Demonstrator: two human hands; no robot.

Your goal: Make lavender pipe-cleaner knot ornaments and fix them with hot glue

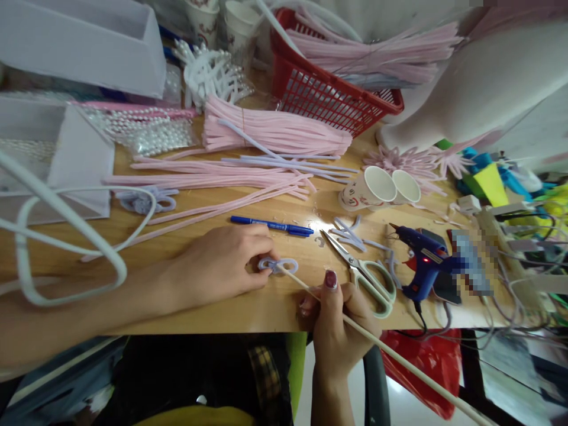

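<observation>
My left hand [244, 257] rests at the table's front, thumb and fingers pinching a small bow-like piece of looped lavender pipe cleaner [290, 265]. In my right hand [337, 319] is a long thin cream-coloured stick [399, 357], which slants from the lower right up to the lavender loops. Its thin tip meets the middle of the loops; whether it is fastened there I cannot tell. Open-bladed scissors [357, 266] with pale green handles lie just beyond my right hand. A blue marker pen [271, 225] lies behind my left hand.
A blue glue gun [419, 260] with a lit red light sits at the right, near cables. Paper cups [361, 192] and cut lavender pieces [350, 234] lie midway. Behind are pink pipe cleaners [275, 127] and a red basket [310, 89]. A white cable [75, 248] loops across the left.
</observation>
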